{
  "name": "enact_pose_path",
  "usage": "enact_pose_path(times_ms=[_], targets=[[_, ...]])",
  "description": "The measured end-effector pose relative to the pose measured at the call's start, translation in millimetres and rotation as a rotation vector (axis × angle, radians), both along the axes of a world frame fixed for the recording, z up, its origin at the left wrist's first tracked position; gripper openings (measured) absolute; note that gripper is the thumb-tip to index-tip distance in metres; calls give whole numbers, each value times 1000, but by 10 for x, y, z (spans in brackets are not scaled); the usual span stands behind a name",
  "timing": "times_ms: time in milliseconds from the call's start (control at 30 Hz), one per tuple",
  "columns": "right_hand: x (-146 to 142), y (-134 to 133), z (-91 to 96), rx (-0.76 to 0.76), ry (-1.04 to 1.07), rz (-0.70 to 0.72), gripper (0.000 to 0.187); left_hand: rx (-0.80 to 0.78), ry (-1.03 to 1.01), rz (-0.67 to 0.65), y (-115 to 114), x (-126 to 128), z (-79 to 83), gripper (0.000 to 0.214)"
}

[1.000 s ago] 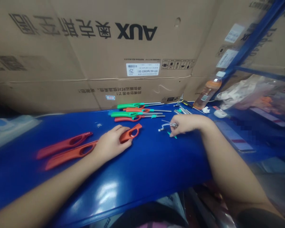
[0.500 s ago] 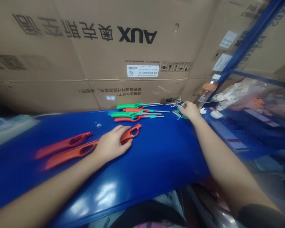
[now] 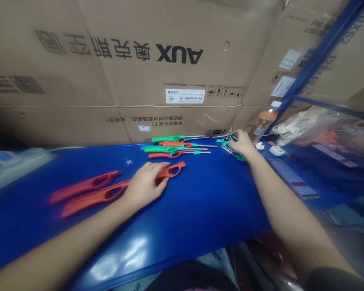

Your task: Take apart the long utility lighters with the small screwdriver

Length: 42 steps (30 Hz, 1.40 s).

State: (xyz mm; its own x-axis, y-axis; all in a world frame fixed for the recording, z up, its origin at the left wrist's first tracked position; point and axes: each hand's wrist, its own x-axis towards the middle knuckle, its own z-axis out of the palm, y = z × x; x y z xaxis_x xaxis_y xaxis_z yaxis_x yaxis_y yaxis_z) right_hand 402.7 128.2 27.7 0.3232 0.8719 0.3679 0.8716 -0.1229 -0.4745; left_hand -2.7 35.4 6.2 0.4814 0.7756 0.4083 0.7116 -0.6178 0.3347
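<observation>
My left hand (image 3: 144, 186) lies on an orange lighter shell (image 3: 170, 171) on the blue table (image 3: 200, 198), fingers curled over its near end. My right hand (image 3: 241, 144) reaches to the far right of the table, fingers closed among a small heap of metal tubes and teal parts (image 3: 229, 146); what it grips is hidden. Several assembled green and orange stick lighters (image 3: 176, 146) lie between the two hands at the back. Two more orange shells (image 3: 87, 190) rest left of my left hand.
Large cardboard boxes (image 3: 139, 68) wall off the back of the table. An orange-capped bottle (image 3: 262, 121) stands at the right rear beside a blue rack post (image 3: 309, 64). Plastic bags (image 3: 309, 121) and white small parts (image 3: 276, 150) lie on the right.
My right hand left the bent metal tube in mid-table and moved back and right to the parts heap. My left hand stayed on the orange shell.
</observation>
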Motion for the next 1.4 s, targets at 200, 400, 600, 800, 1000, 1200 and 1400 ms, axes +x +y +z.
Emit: enact_pose_path(times_ms=[200, 400, 600, 800, 1000, 1200, 1400], targets=[[-615, -284, 170, 74, -47, 462, 35, 27, -60, -74, 33, 14, -70, 45], [-1318, -577, 37, -39, -69, 1225, 29, 57, -53, -116, 12, 44, -40, 44], [-1352, -554, -32, -58, -22, 1249, 15, 31, -59, -87, 13, 44, -65, 46], [-1304, -628, 103, -139, -49, 1210, 15, 0, -97, -105, 17, 39, -68, 47], [-1312, -644, 149, -167, -5, 1163, 22, -41, -131, -102, 14, 37, -53, 47], [-1228, -580, 121, -174, -32, 1112, 20, -96, -162, -105, 35, 31, -72, 46], [-1181, -571, 119, -177, -107, 1085, 26, -144, -141, -102, 19, 44, -42, 44]])
